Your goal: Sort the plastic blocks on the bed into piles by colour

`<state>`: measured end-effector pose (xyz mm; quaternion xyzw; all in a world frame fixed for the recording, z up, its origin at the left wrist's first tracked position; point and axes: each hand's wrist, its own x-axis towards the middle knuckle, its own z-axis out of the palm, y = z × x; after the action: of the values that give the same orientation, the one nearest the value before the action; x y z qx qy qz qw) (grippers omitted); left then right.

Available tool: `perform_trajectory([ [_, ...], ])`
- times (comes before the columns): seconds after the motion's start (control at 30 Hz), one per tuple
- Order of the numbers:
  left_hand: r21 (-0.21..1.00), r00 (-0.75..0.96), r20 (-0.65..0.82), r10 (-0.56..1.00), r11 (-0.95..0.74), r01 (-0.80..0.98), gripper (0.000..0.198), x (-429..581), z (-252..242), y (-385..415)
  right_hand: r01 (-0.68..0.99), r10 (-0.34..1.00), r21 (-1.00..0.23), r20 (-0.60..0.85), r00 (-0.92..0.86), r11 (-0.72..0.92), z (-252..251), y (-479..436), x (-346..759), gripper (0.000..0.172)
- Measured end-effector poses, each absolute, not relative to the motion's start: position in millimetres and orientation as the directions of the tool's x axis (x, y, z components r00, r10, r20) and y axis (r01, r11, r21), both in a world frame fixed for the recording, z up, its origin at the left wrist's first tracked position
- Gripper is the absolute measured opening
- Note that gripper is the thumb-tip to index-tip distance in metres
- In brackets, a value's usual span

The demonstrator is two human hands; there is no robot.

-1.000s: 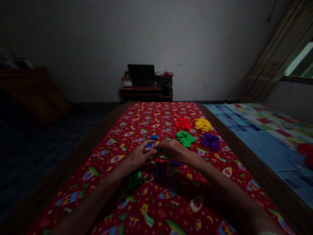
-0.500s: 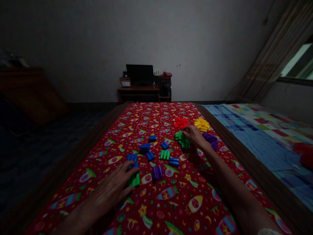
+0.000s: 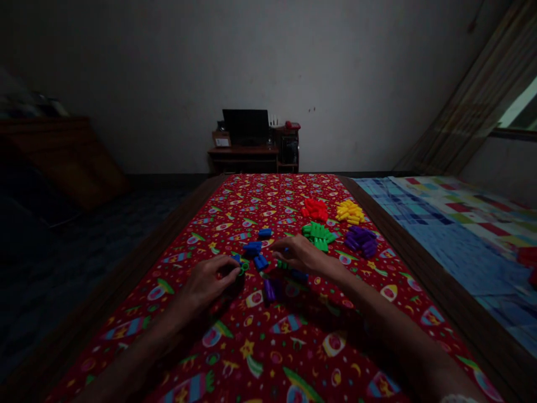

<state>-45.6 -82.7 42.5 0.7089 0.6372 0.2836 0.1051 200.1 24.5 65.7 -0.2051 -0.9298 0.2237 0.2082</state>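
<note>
Between the thumb and fingers of my left hand is a green block, with a bit of blue block beside it. My right hand hovers over the small green piece and a blue piece; its fingers are bent, and whether they hold anything is hidden. Loose blue blocks lie between the hands, with a purple block nearer me. Beyond my right hand sit a green pile, a red pile, a yellow pile and a purple pile.
The blocks rest on a long table with a red patterned cloth. A desk with a monitor stands at the far wall. To the right is a bed with a blue checked cover, and a wooden cabinet is at the left.
My left hand has lifted the green block and closed its fingers on it. My right hand has moved left and nearer, from the green pile to the loose pieces. The view has shifted slightly.
</note>
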Motion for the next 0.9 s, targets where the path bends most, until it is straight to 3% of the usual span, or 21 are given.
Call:
perform_trajectory([
  [0.1, 0.601, -0.031, 0.257, 0.966, -0.135, 0.788, 0.028, -32.3, 38.5, -66.4, 0.207, 0.401, -0.501, 0.316, -0.86, 0.84, 43.0, 8.3, 184.0, 0.029],
  [0.23, 0.672, 0.002, 0.246, 0.969, -0.172, 0.72, 0.026, -14.6, 33.3, -52.7, 0.235, 0.372, -0.384, 0.334, -0.866, 0.893, 17.8, 3.4, 176.2, 0.037],
  [0.33, 0.656, 0.005, 0.265, 0.964, -0.184, 0.732, 0.024, -19.0, 36.0, -52.0, 0.272, 0.374, -0.319, 0.324, -0.869, 0.908, 13.2, 4.0, 176.3, 0.033],
  [0.5, 0.584, 0.042, 0.278, 0.96, -0.203, 0.786, 0.024, -37.9, 34.8, -58.4, 0.274, 0.366, -0.314, 0.287, -0.885, 0.909, 15.7, 3.4, 169.7, 0.024],
  [0.57, 0.561, 0.096, 0.274, 0.957, -0.24, 0.792, 0.023, -38.3, 27.7, -59.7, 0.27, 0.372, -0.35, 0.267, -0.889, 0.897, 15.8, 3.5, 167.6, 0.017],
  [0.77, 0.52, 0.207, 0.248, 0.946, -0.31, 0.796, 0.027, -32.0, 11.1, -58.9, 0.253, 0.46, -0.619, 0.2, -0.865, 0.743, 28.0, 10.6, 173.3, 0.016],
  [0.9, 0.494, 0.229, 0.3, 0.926, -0.356, 0.793, 0.027, -32.0, 13.5, -61.1, 0.334, 0.643, -0.664, 0.293, -0.707, 0.67, 53.4, 42.9, 194.8, 0.017],
])
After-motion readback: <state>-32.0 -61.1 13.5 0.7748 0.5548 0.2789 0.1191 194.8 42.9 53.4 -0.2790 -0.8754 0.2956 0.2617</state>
